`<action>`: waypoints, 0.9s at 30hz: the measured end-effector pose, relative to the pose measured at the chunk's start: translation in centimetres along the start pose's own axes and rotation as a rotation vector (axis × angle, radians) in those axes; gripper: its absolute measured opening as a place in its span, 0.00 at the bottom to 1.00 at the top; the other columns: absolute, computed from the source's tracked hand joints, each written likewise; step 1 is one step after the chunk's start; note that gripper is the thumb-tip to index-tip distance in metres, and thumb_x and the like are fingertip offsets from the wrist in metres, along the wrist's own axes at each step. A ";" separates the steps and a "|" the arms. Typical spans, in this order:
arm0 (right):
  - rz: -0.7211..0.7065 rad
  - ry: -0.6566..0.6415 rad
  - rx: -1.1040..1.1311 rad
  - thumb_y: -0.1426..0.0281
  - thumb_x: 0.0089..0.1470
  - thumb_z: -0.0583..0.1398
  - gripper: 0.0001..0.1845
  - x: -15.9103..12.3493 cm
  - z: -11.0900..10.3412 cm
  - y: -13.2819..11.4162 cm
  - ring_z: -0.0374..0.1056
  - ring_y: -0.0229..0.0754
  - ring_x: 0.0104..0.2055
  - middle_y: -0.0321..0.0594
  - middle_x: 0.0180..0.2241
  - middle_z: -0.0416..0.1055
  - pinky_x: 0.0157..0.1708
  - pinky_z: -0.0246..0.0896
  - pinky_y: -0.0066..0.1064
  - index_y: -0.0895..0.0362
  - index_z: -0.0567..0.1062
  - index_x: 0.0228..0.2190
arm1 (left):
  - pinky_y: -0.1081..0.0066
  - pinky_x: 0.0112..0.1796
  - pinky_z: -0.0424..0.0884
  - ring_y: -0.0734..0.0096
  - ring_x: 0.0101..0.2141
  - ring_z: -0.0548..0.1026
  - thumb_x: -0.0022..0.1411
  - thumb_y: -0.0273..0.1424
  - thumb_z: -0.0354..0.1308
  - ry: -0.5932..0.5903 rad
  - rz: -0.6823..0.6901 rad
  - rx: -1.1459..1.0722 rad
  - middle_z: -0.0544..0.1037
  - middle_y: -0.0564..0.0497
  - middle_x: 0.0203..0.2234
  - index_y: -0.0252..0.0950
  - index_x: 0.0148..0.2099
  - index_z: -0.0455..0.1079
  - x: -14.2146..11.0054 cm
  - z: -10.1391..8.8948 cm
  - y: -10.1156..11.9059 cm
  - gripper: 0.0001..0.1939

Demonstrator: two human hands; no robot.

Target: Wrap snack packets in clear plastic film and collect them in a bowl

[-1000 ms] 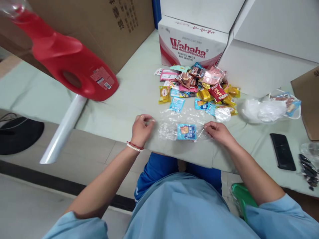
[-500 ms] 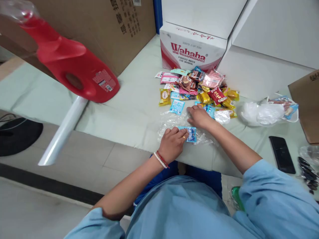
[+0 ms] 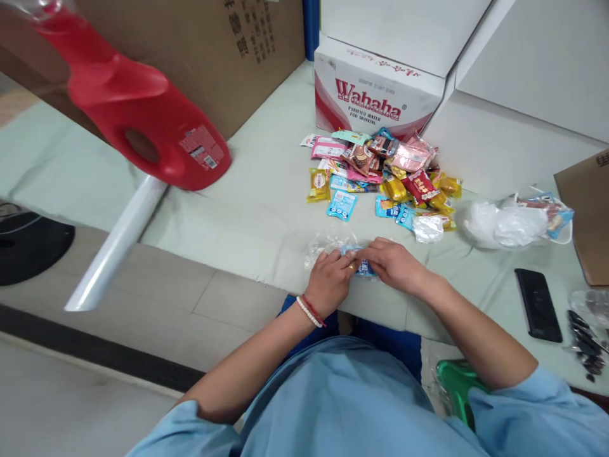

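On the table's near edge, a blue snack packet (image 3: 365, 267) lies on crinkled clear plastic wrap (image 3: 323, 245). My left hand (image 3: 332, 279) holds the packet down from the left, its fingers bent over it and the wrap. From the right, my right hand (image 3: 397, 265) reaches in with fingers drawn together at the wrap over the packet, close against the left fingertips. Both hands cover much of the packet. Just beyond them lies a single light-blue sachet (image 3: 342, 205), beside a pile of mixed snack packets (image 3: 366, 158).
Behind the pile stands a white and red Wahaha carton (image 3: 375, 92). A big red jug (image 3: 147, 120) and a pale tube (image 3: 118, 244) are at the left. To the right are a white plastic bag (image 3: 507, 223), a black phone (image 3: 537, 304) and small dark items (image 3: 587, 343).
My right hand has come back from the near side of the pile to the packet and wrap beside my left hand. The left hand has stayed on the packet.
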State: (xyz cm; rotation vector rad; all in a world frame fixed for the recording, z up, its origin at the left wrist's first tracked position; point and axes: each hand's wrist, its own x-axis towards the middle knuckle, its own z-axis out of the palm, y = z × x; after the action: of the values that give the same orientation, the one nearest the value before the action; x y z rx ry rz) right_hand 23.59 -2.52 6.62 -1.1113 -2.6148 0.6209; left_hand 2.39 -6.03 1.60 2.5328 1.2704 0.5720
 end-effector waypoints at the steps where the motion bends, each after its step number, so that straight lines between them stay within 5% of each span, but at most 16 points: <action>1: -0.006 0.042 0.001 0.78 0.64 0.53 0.20 -0.7 1.0 -0.3 0.67 0.46 0.38 0.44 0.33 0.73 0.38 0.61 0.33 0.57 0.81 0.50 | 0.57 0.44 0.68 0.58 0.46 0.75 0.72 0.24 0.52 0.037 -0.019 -0.050 0.82 0.46 0.51 0.42 0.56 0.76 -0.3 0.3 -0.4 0.17; 5: -0.007 0.121 -0.018 0.76 0.68 0.52 0.21 -2.4 3.9 -1.0 0.64 0.45 0.37 0.44 0.33 0.72 0.38 0.63 0.34 0.54 0.78 0.56 | 0.56 0.53 0.70 0.57 0.52 0.75 0.70 0.34 0.59 0.273 -0.191 -0.220 0.80 0.42 0.51 0.39 0.55 0.74 -1.4 0.6 -2.3 0.13; 8: 0.016 0.085 -0.109 0.78 0.68 0.52 0.23 -2.6 4.6 -1.5 0.63 0.46 0.38 0.45 0.35 0.73 0.39 0.64 0.35 0.53 0.76 0.58 | 0.49 0.60 0.64 0.47 0.61 0.69 0.61 0.43 0.68 0.350 -0.334 -0.213 0.71 0.37 0.61 0.39 0.64 0.66 -0.9 -0.2 -3.5 0.33; 11: -0.009 0.030 -0.188 0.79 0.67 0.53 0.25 -2.2 4.3 -2.0 0.63 0.46 0.39 0.45 0.37 0.73 0.43 0.65 0.35 0.54 0.74 0.60 | 0.41 0.67 0.50 0.41 0.70 0.56 0.56 0.44 0.71 0.232 -0.281 -0.260 0.59 0.35 0.71 0.41 0.75 0.48 0.8 -1.5 -4.3 0.52; 13: -0.034 0.019 -0.205 0.79 0.67 0.53 0.24 -2.0 4.1 -2.2 0.63 0.47 0.40 0.46 0.38 0.73 0.44 0.65 0.36 0.56 0.74 0.60 | 0.37 0.68 0.42 0.42 0.69 0.57 0.58 0.40 0.68 0.078 -0.206 -0.332 0.68 0.39 0.66 0.42 0.77 0.41 2.1 -2.3 -4.7 0.54; 16: -0.015 0.030 -0.179 0.80 0.67 0.53 0.24 -1.9 3.9 -2.2 0.63 0.47 0.40 0.47 0.39 0.74 0.44 0.65 0.36 0.56 0.74 0.59 | 0.41 0.66 0.51 0.51 0.57 0.71 0.59 0.31 0.62 -0.060 -0.124 -0.411 0.81 0.49 0.43 0.44 0.75 0.54 3.3 -3.0 -5.3 0.43; 18: 0.032 0.039 -0.134 0.81 0.66 0.53 0.25 -1.9 4.0 -2.1 0.64 0.47 0.40 0.47 0.40 0.75 0.43 0.66 0.36 0.55 0.74 0.59 | 0.50 0.59 0.63 0.56 0.48 0.74 0.59 0.26 0.59 -0.033 -0.064 -0.415 0.79 0.51 0.34 0.45 0.63 0.73 3.0 -3.3 -5.7 0.29; 20: 0.098 0.056 -0.075 0.81 0.65 0.53 0.26 -2.0 4.0 -1.9 0.65 0.48 0.41 0.47 0.41 0.76 0.44 0.67 0.37 0.56 0.72 0.61 | 0.56 0.51 0.68 0.59 0.44 0.74 0.61 0.24 0.56 0.026 -0.003 -0.390 0.76 0.50 0.30 0.44 0.45 0.81 1.8 -3.6 -6.2 0.16; 23: 0.143 0.076 -0.003 0.80 0.66 0.52 0.27 -2.2 4.0 -1.6 0.66 0.49 0.43 0.48 0.43 0.76 0.45 0.67 0.39 0.56 0.70 0.63 | 0.57 0.49 0.67 0.61 0.41 0.74 0.61 0.21 0.54 0.030 0.081 -0.285 0.75 0.49 0.28 0.41 0.32 0.78 -1.1 -4.0 -7.1 0.14; 27: 0.029 0.044 0.030 0.80 0.66 0.52 0.28 -2.4 3.8 -1.2 0.65 0.47 0.42 0.47 0.43 0.75 0.47 0.66 0.39 0.54 0.70 0.64 | 0.59 0.44 0.68 0.63 0.35 0.73 0.52 0.18 0.53 -0.080 0.017 -0.221 0.73 0.50 0.27 0.39 0.28 0.72 -4.6 -4.6 -8.3 0.12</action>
State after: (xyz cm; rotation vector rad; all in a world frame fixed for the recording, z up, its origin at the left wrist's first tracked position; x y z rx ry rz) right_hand 23.09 -6.08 3.70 -1.1428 -2.5483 0.6324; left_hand -8.10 -4.66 1.34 2.3619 1.0944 0.5749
